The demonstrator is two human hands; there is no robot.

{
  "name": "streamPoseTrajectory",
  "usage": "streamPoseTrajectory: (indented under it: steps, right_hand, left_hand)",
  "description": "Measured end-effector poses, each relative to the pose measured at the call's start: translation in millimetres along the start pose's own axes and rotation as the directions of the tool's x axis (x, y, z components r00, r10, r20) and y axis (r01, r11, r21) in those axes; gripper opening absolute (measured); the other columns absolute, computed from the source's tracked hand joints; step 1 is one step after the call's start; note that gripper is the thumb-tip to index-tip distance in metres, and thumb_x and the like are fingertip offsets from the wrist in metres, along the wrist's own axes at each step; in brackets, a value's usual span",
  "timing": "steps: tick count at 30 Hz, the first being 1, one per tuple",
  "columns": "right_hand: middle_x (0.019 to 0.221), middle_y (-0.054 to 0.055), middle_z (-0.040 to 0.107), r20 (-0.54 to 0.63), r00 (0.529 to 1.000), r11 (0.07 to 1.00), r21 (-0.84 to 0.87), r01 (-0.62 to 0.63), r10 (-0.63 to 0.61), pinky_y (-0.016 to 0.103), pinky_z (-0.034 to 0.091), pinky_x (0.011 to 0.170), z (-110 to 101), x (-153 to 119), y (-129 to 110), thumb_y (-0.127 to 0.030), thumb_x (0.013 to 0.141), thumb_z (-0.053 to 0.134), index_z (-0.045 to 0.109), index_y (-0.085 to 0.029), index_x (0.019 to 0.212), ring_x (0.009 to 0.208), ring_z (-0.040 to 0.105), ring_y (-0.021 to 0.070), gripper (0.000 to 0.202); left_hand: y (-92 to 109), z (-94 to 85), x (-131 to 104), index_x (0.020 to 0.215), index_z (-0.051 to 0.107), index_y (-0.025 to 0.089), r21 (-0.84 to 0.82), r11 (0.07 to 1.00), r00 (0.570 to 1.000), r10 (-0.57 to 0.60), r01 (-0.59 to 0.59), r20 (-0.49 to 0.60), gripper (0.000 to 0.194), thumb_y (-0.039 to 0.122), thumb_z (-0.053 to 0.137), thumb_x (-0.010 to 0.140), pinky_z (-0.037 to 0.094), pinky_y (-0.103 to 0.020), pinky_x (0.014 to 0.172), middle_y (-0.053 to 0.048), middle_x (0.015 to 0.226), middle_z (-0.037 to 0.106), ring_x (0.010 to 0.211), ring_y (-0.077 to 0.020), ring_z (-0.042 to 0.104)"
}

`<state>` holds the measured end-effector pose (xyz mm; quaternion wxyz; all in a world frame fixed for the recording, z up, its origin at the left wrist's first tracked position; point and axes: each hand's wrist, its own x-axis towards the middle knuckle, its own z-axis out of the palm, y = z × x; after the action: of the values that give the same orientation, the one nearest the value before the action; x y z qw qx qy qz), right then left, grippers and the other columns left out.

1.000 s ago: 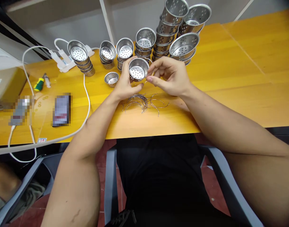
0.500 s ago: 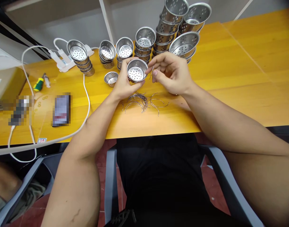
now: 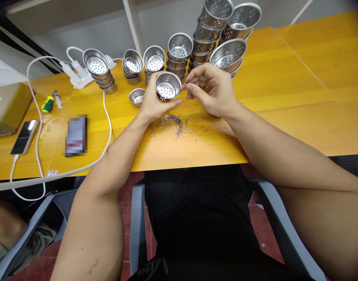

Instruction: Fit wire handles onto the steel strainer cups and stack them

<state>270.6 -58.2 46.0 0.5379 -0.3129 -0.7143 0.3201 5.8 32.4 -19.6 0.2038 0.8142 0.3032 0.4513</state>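
Note:
My left hand (image 3: 151, 103) is wrapped round a small perforated metal strainer cup (image 3: 168, 90), tilted so its holed bottom faces me. Close to the cup's right rim, my right hand (image 3: 210, 88) has thumb and fingertips pinched on a thin wire handle, mostly hidden by the fingers now. Below both hands, a loose pile of curved wire handles (image 3: 174, 127) lies on the table. A shallow metal cup (image 3: 137, 96) stands just left of my left hand, partly covered by it.
Stacks of perforated cups (image 3: 179, 50) line the back, tallest at the tall stack (image 3: 206, 43). At left are a power strip (image 3: 82, 78), a green-yellow screwdriver (image 3: 48, 104), a phone (image 3: 76, 136), a charging device (image 3: 24, 136), a cardboard box (image 3: 12, 107) and a white cable (image 3: 108, 117).
The strainer cup in my left hand has shifted slightly left. My right fingers have closed in further, and the wire handle visible between them before is now largely hidden.

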Motion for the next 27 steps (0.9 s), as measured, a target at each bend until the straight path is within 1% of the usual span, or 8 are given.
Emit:
streamPoseTrajectory:
  steps: [3,6,10,13,16,19,22,27]
  right_hand:
    - [0.100,0.006,0.089,-0.041,0.999,0.998,0.064,0.015,-0.012,0.045,0.072,0.072,-1,5,7,-0.096,0.093,0.096,0.079,-0.033,0.112,0.079,0.080,0.0254,0.068]
    - [0.091,0.003,0.087,-0.066,0.998,0.989,0.144,0.013,-0.003,0.043,0.062,0.062,-1,10,10,-0.096,0.092,0.098,0.077,-0.032,0.110,0.062,0.067,0.0184,0.070]
    - [0.089,-0.002,0.087,-0.041,0.995,0.980,0.182,-0.082,0.091,0.042,0.058,0.064,4,9,11,-0.098,0.086,0.101,0.073,-0.035,0.133,0.059,0.065,0.0168,0.083]
    - [0.086,0.000,0.085,-0.018,0.989,0.972,0.188,-0.138,0.144,0.043,0.056,0.062,10,6,9,-0.102,0.082,0.099,0.073,-0.033,0.129,0.060,0.067,0.0188,0.087]
    - [0.080,0.002,0.081,-0.026,0.983,0.978,0.108,-0.178,0.182,0.045,0.054,0.059,12,2,3,-0.109,0.086,0.090,0.074,-0.033,0.110,0.061,0.066,0.0222,0.081]
    - [0.069,0.001,0.069,-0.098,0.982,0.985,-0.043,-0.166,0.161,0.046,0.047,0.058,11,0,-3,-0.106,0.092,0.086,0.076,-0.035,0.100,0.058,0.060,0.0245,0.072]
    - [0.067,0.001,0.061,-0.125,0.986,0.971,-0.201,-0.132,0.108,0.047,0.046,0.063,9,-2,-6,-0.102,0.100,0.080,0.083,-0.036,0.102,0.060,0.056,0.0259,0.066]
    - [0.074,0.004,0.067,-0.106,0.991,0.923,-0.366,-0.118,0.085,0.051,0.057,0.074,7,-4,-4,-0.097,0.109,0.070,0.090,-0.034,0.112,0.071,0.062,0.0294,0.066]
  left_hand:
    - [2,3.9,-1,0.174,0.046,0.034,-0.026,0.999,1.000,0.024,-0.023,0.005,0.110,0.090,0.096,0.093,0.061,-0.063,0.141,-0.015,0.168,0.069,0.159,-0.0398,0.074]
    - [-1,5.4,-2,0.169,0.048,0.034,-0.043,0.998,0.999,0.046,-0.046,0.006,0.109,0.091,0.098,0.090,0.063,-0.065,0.139,-0.015,0.166,0.069,0.157,-0.0408,0.075]
    - [-6,5.0,-2,0.169,0.046,0.035,-0.065,0.996,0.998,0.056,-0.054,0.026,0.114,0.096,0.097,0.087,0.065,-0.065,0.135,-0.015,0.163,0.069,0.151,-0.0407,0.077]
    - [-6,4.8,-2,0.166,0.050,0.033,-0.063,0.996,0.997,0.059,-0.056,0.041,0.111,0.098,0.095,0.087,0.063,-0.065,0.135,-0.015,0.159,0.071,0.149,-0.0403,0.078]
    - [-6,5.5,-3,0.166,0.049,0.033,-0.055,0.997,0.997,0.055,-0.052,0.050,0.114,0.099,0.095,0.086,0.062,-0.064,0.136,-0.014,0.159,0.072,0.152,-0.0400,0.077]
    - [-8,6.6,-4,0.171,0.045,0.034,-0.052,0.997,0.996,0.056,-0.053,0.071,0.121,0.101,0.095,0.084,0.061,-0.063,0.138,-0.014,0.162,0.069,0.155,-0.0403,0.076]
    - [-6,7.6,-6,0.178,0.037,0.036,-0.060,0.995,0.990,0.085,-0.078,0.111,0.130,0.101,0.097,0.082,0.060,-0.063,0.140,-0.015,0.166,0.065,0.159,-0.0410,0.074]
    - [0,8.7,-7,0.179,0.035,0.035,-0.023,0.994,0.986,0.112,-0.109,0.128,0.132,0.101,0.096,0.082,0.062,-0.063,0.138,-0.016,0.167,0.064,0.159,-0.0411,0.075]
